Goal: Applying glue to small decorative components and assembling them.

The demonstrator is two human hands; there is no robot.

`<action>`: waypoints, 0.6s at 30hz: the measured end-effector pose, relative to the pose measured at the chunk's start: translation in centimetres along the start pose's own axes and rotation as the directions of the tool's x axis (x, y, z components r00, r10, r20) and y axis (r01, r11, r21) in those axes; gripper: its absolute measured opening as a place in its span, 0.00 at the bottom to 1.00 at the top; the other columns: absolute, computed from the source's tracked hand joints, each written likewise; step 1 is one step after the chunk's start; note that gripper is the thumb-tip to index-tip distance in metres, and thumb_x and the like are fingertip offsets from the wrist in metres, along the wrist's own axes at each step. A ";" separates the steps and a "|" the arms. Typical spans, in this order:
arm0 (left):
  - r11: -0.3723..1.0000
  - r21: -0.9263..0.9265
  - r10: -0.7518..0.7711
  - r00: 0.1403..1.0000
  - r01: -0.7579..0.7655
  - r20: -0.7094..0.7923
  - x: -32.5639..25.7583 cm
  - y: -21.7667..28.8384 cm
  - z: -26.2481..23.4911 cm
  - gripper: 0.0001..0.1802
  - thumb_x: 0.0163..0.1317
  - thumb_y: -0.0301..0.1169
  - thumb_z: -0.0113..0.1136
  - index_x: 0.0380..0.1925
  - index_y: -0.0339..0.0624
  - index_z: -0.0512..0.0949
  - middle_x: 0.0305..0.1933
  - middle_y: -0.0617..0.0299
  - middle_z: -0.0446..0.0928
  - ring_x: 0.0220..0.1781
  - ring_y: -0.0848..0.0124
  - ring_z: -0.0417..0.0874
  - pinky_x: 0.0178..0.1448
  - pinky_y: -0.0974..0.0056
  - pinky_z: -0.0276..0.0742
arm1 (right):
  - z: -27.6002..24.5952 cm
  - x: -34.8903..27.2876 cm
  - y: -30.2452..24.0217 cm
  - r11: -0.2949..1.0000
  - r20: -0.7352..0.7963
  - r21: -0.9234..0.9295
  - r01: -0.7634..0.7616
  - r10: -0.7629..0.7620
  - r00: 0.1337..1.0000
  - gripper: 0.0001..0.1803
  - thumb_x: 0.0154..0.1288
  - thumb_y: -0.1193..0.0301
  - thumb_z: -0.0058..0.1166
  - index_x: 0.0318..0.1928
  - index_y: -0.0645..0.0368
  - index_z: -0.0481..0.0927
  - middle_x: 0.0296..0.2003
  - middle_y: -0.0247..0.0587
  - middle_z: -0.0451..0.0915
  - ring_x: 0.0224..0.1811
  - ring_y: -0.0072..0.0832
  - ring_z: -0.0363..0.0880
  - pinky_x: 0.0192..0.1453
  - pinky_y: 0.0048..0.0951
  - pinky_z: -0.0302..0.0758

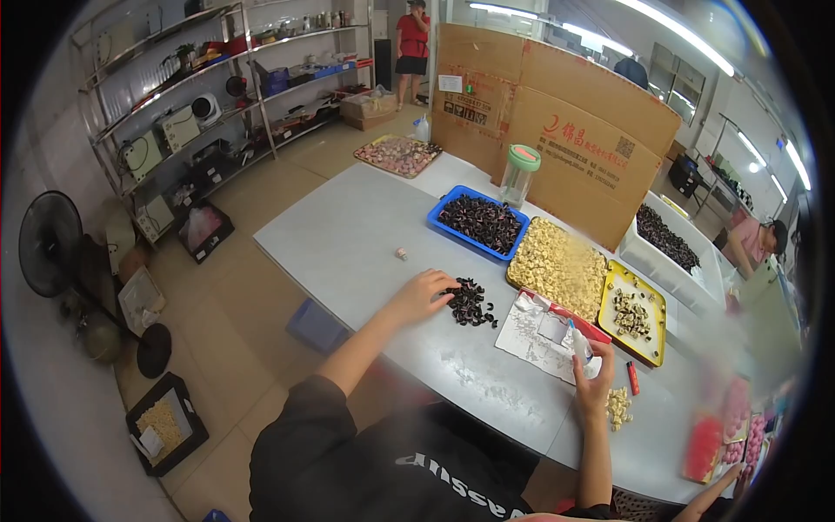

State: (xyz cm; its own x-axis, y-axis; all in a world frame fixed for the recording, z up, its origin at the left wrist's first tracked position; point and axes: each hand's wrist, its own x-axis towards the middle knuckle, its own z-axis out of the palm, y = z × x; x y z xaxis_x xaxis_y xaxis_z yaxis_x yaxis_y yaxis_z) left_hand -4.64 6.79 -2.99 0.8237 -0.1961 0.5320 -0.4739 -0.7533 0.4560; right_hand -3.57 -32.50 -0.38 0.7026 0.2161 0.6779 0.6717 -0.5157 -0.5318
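My left hand point(419, 297) is at the left edge of a loose pile of small black curved pieces point(470, 304). Its fingers are bent together with their tips on the pieces; anything between them is too small to make out. In my right hand point(595, 379) is a small white squeeze bottle point(581, 346), its blue tip pointing up and left. The bottle is over a white sheet point(526, 337) with smears and a red edge. A red lighter point(633, 378) lies right of this hand, and a little heap of cream-coloured pieces point(619, 407) sits beside the wrist.
Behind the pile stand a blue tray point(432, 223) of black pieces, a tray of cream pieces point(557, 265), a yellow tray point(654, 348) and a green-lidded jar point(517, 184). Cardboard point(557, 122) walls the far side. A small object point(401, 254) lies left. Other people are nearby.
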 end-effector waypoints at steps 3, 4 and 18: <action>0.999 -0.045 -0.009 0.999 0.008 -0.037 0.2 0.1 0.2 0.11 0.59 0.29 0.57 0.42 0.40 0.79 0.45 0.56 0.78 0.50 0.57 0.76 0.54 0.58 0.72 | -0.2 -0.2 0.5 1.000 0.016 -0.007 -0.010 0.010 1.000 0.20 0.50 0.78 0.62 0.45 0.64 0.73 0.39 0.45 0.74 0.41 0.35 0.72 0.47 0.31 0.69; 0.998 -0.060 -0.029 0.998 0.026 -0.050 0.1 -0.1 0.2 0.11 0.60 0.29 0.56 0.42 0.40 0.79 0.44 0.56 0.78 0.49 0.57 0.76 0.53 0.58 0.73 | -0.2 -0.3 0.4 1.000 0.009 -0.007 -0.013 0.013 1.000 0.20 0.50 0.78 0.62 0.45 0.64 0.73 0.39 0.45 0.74 0.41 0.35 0.72 0.47 0.31 0.69; 0.999 -0.020 -0.043 0.983 0.040 -0.181 0.2 0.2 0.0 0.08 0.53 0.23 0.61 0.35 0.37 0.78 0.37 0.56 0.78 0.42 0.59 0.78 0.46 0.60 0.74 | -0.6 0.0 0.6 1.000 -0.032 0.025 0.013 -0.012 0.999 0.21 0.48 0.79 0.62 0.45 0.62 0.73 0.40 0.44 0.75 0.41 0.35 0.73 0.47 0.31 0.69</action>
State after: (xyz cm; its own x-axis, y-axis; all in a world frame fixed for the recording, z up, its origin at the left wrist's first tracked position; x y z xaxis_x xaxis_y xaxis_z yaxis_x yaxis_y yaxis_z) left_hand -4.56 6.59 -2.80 0.7734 -0.0470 0.6321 -0.4470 -0.7475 0.4913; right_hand -3.27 -33.32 -0.36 0.6864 0.1960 0.7003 0.6866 -0.4921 -0.5353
